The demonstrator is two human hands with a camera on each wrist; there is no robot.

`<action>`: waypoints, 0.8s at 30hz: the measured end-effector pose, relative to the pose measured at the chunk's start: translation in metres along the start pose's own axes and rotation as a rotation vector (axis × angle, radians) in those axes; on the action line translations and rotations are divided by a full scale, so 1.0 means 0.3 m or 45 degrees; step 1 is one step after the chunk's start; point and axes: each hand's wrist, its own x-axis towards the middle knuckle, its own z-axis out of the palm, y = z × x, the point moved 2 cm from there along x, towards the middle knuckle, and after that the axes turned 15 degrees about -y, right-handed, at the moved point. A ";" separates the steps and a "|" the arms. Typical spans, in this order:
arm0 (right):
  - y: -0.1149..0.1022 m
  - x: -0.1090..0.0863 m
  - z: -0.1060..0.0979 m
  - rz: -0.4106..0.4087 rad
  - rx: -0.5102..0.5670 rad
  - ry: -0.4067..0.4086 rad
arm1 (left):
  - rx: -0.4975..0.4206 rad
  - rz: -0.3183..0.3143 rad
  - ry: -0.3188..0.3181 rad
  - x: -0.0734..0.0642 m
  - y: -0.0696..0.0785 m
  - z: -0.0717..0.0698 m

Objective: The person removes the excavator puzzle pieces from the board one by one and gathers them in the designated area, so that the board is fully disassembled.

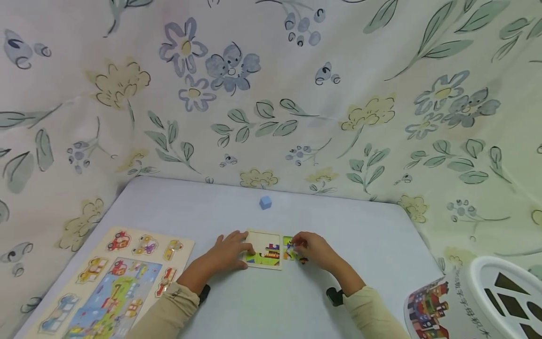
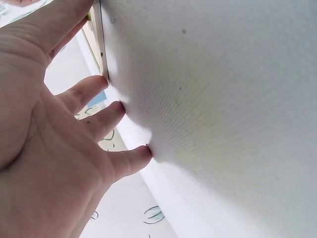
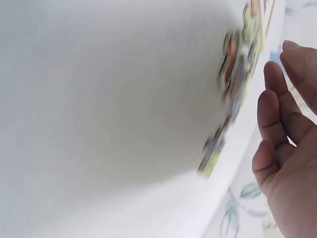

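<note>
In the head view, a small wooden puzzle tray (image 1: 263, 235) lies mid-table, with pieces of a colourful picture along its lower part. My left hand (image 1: 230, 252) rests at its left side with fingers spread; in the left wrist view, fingertips (image 2: 116, 108) touch the table beside the tray's edge. Just right of the tray lie loose puzzle pieces (image 1: 289, 249), green and multicoloured. Over them hovers my right hand (image 1: 315, 249), its fingers loosely bent. The right wrist view shows those fingers (image 3: 270, 111) apart from the pieces (image 3: 233, 74), holding nothing visible.
A large wooden board (image 1: 186, 242) with vehicle pieces lies at the left. Behind the tray sits a blue cube (image 1: 265, 202). A white tub (image 1: 461, 301) with a slotted lid stands at the lower right. Floral cloth (image 1: 271, 94) hangs behind the table.
</note>
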 end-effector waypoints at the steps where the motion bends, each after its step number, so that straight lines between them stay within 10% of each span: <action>1: -0.016 0.007 0.010 -0.027 -0.046 -0.003 | 0.002 -0.003 -0.002 0.003 -0.001 0.001; 9: -0.097 0.051 0.082 -0.113 -0.451 0.024 | 0.018 0.001 -0.016 0.012 -0.006 0.004; 24: -0.119 0.047 0.112 -0.178 -0.563 0.128 | 0.019 -0.002 0.002 0.007 -0.002 -0.001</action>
